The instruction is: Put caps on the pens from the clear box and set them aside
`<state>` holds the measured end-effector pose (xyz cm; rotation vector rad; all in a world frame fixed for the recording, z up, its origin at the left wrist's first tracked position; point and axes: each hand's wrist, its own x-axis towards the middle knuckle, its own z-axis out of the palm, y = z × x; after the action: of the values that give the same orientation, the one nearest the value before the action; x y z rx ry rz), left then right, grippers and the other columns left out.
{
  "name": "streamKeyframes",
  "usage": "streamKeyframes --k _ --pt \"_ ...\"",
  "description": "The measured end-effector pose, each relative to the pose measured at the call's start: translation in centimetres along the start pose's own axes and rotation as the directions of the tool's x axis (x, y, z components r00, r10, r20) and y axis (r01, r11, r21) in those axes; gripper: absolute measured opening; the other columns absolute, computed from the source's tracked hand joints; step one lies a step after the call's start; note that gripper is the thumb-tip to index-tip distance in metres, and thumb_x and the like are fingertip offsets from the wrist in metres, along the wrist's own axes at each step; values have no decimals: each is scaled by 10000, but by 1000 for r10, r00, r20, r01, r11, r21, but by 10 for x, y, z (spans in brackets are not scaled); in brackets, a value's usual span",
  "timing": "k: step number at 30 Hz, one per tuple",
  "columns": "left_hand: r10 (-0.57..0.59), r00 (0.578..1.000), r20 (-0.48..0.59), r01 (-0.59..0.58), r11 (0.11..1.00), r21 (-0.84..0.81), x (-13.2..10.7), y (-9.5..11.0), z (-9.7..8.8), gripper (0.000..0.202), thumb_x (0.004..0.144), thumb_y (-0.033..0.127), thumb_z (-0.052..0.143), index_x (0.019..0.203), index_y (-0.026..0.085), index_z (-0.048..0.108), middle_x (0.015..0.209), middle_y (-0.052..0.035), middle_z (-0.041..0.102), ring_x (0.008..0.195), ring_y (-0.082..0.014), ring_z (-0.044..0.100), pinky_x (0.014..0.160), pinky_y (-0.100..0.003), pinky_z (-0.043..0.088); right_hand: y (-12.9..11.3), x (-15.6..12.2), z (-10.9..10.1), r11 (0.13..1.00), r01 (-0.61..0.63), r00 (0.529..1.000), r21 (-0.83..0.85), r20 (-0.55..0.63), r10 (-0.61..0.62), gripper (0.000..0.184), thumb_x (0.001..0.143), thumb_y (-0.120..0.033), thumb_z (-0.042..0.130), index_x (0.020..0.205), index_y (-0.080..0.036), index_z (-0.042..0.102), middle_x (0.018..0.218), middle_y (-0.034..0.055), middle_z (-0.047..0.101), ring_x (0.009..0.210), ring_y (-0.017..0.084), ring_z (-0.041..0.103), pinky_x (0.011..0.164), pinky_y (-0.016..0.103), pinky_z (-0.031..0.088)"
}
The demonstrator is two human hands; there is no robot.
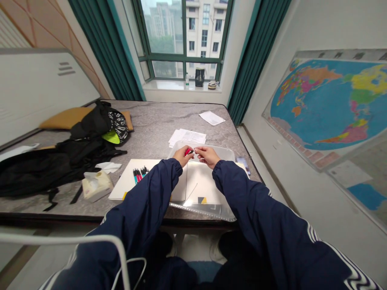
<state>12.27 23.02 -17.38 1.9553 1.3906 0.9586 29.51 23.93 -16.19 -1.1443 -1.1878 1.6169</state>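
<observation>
My left hand (182, 155) is closed around a red pen (188, 152) whose dark end points right. Close to that end, my right hand (208, 155) has its fingertips pinched together; what lies between them is too small to make out. Both hands are over a clear plastic tray (224, 154), in which white sheets or pads lie. A thin, pale refill-like stick (191, 194) rests on the white surface below my hands. To the left, several pens (139, 174) with black, red and light-blue parts lie together on a white pad (128, 171).
A tissue pack (96, 186) and a black backpack (87, 141) occupy the left of the table (169, 114). Printed papers (189, 137) lie beyond the tray, and another sheet (211, 118) farther back. A white tube (90, 239) crosses the lower left foreground.
</observation>
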Motion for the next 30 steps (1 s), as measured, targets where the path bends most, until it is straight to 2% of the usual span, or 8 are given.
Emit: streamKeyframes --k 6,12,21,30 --pt "49 998 -47 -47 998 42 -4 10 -4 249 806 394 592 946 189 570 785 -16 713 723 -145 639 747 -273 465 1 -1 0 998 -26 999 55 49 24 211 741 -274 718 913 -167 661 803 11 646 525 29 475 445 127 372" --pt "53 997 -47 -50 997 65 -8 19 -6 224 845 387 543 938 185 573 790 -38 716 721 -151 636 757 -277 466 -1 -5 0 997 -31 997 73 68 26 180 752 -271 712 886 -167 650 803 12 650 533 32 486 446 125 377" --pt "82 995 -48 -80 996 38 -8 16 -5 193 863 348 497 976 198 542 750 -11 674 712 -139 628 762 -261 459 1 -4 -2 986 -84 987 141 147 63 168 765 -261 708 883 -171 628 793 -2 617 529 30 495 446 129 380" --pt "74 996 -46 -74 997 6 -7 19 -5 199 851 358 513 941 185 552 709 -1 639 646 -128 600 722 -253 464 1 -7 -4 989 -106 979 106 186 85 130 800 -248 665 879 -148 643 776 10 609 543 36 499 476 139 405"
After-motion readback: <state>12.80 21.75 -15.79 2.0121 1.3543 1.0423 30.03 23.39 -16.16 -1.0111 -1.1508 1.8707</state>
